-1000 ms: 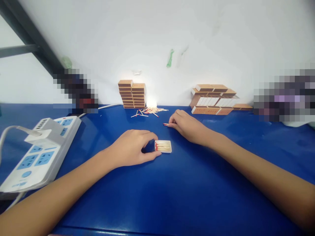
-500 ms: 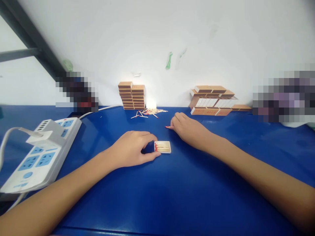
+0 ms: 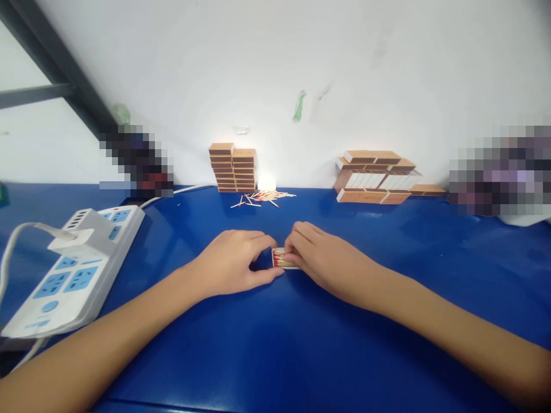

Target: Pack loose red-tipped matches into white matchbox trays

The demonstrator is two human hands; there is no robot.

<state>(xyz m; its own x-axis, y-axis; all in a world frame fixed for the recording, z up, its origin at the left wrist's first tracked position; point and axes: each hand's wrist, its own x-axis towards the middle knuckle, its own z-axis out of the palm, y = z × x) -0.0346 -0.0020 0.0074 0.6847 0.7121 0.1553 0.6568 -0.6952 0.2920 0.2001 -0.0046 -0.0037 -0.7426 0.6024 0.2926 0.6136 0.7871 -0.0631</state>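
Observation:
A small white matchbox tray (image 3: 291, 268) lies on the blue table with red-headed matches (image 3: 280, 261) in it, their heads toward its left end. My left hand (image 3: 235, 261) grips that left end between thumb and forefinger. Over the right part of the tray, my right hand (image 3: 321, 255) is closed in a pinch, its fingertips at the matches and covering part of them. Farther back, a loose heap of matches (image 3: 269, 198) lies near the wall.
A stack of matchboxes (image 3: 233, 171) stands against the wall behind the heap. More matchboxes (image 3: 373, 197) are piled at the back right. At left lies a white power strip (image 3: 101, 281) with a plug and cable. Blurred patches cover both back corners.
My right hand has come toward me and slightly left, bringing pinched matches from beyond the tray to over it. My left hand keeps its hold on the tray.

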